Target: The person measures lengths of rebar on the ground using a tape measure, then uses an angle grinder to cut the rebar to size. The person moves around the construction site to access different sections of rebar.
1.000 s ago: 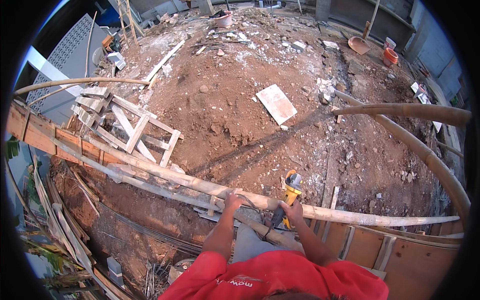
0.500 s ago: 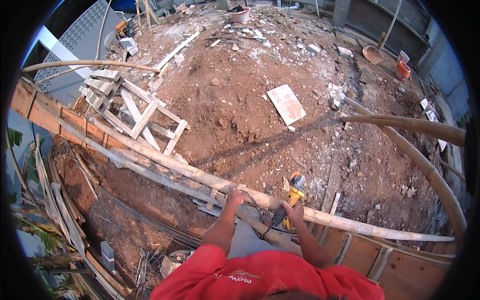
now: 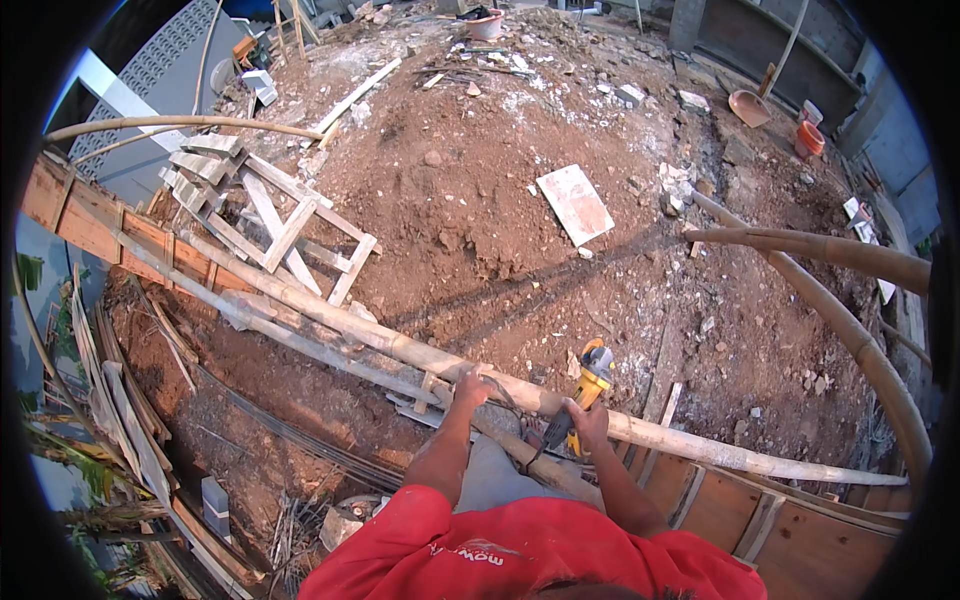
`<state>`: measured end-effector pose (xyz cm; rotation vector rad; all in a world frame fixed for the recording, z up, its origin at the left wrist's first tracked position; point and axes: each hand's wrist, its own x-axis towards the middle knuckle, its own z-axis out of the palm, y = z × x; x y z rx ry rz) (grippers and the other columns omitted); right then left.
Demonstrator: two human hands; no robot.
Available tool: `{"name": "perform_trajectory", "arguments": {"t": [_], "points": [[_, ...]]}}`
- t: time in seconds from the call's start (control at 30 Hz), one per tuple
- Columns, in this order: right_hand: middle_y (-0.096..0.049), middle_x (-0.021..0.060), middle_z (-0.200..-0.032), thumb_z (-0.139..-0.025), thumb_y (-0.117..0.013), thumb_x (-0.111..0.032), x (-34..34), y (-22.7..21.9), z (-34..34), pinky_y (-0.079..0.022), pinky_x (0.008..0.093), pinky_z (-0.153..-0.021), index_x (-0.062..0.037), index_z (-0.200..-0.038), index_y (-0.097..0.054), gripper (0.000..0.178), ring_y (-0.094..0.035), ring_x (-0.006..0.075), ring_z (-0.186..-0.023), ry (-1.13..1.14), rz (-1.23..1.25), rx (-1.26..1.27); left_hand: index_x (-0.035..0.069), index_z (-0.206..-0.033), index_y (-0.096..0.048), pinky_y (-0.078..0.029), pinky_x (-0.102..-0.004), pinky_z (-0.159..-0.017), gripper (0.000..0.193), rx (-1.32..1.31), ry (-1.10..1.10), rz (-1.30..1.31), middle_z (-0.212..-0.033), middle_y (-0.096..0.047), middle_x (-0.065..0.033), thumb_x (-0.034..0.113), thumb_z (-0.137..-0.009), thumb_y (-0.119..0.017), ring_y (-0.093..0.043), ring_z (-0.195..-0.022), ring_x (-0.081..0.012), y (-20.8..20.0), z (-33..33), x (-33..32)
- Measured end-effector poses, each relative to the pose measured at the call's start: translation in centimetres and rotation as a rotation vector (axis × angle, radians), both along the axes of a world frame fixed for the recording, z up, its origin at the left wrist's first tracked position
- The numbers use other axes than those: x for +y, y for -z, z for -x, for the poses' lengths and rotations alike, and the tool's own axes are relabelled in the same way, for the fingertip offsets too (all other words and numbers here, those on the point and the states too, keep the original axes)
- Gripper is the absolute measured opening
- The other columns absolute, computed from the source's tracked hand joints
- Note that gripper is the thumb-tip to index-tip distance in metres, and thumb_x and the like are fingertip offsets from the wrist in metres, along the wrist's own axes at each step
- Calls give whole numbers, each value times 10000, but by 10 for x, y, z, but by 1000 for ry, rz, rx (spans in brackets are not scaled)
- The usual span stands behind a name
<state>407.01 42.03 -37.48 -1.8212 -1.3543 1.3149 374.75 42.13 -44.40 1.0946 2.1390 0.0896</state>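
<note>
A long bamboo pole [image 3: 400, 348] runs slantwise in front of my body, from the upper left to the lower right. My left hand [image 3: 472, 386] is closed over it, beside a dark power cord [image 3: 502, 392] that loops near the fingers. Farther right, my right hand [image 3: 588, 420] grips a yellow and black angle grinder [image 3: 592, 376] by its body. The grinder's head points away from me, above the pole's far side. Its black rear end hangs on my side of the pole. Whether its disc is turning cannot be made out.
A wooden trestle frame [image 3: 285, 235] stands beyond the pole at left. A pale slab [image 3: 575, 205] lies on the rubble-strewn soil. Thick bamboo poles [image 3: 820, 255] cross at right. Plywood formwork [image 3: 800, 535] is at lower right, and thin rods [image 3: 300, 445] lie at lower left.
</note>
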Motion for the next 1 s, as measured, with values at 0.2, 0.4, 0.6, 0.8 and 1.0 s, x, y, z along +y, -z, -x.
{"name": "perform_trajectory", "arguments": {"t": [0.2,0.4,0.6,0.8,1.0], "points": [[-742,185,-866,-787,-819,-482,1,-3,-2,-553,421,-733,7,-983,-709,539,-736,310,-810,-6,5,-38,204,-1502,-468,-475,-457,-1057,813,-35,65,26,-1394,-590,-219,357,-783,-816,-562,-1300,-373,-15,-4,5],[-743,182,-869,-784,-825,-477,1,1,-1,-554,418,-733,5,-985,-707,535,-737,315,-811,-20,-4,-2,185,-1501,-467,-488,-463,-1037,813,28,31,7,-1330,-633,-189,365,-787,-812,-591,-1258,-363,-16,-5,2],[-745,179,-877,-788,-825,-471,0,19,-4,-557,414,-726,7,-1002,-699,538,-739,313,-806,-21,-6,33,189,-1516,-456,-491,-454,-1034,851,-101,-36,26,-1316,-642,-179,372,-772,-824,-600,-1245,-349,-8,1,3],[-747,178,-900,-780,-829,-475,1,9,-5,-558,415,-734,6,-1013,-692,552,-739,305,-828,-4,34,0,181,-1518,-456,-410,-442,-1141,874,-27,-27,51,-1442,-554,-187,402,-761,-833,-468,-1394,-342,-17,-7,5],[-745,184,-909,-777,-831,-481,1,8,-3,-558,422,-741,3,-1026,-685,564,-739,311,-844,-8,48,-10,173,-1508,-469,-401,-440,-1149,872,-124,-55,71,-1475,-508,-223,384,-749,-844,-461,-1396,-364,-25,-3,6]]}}
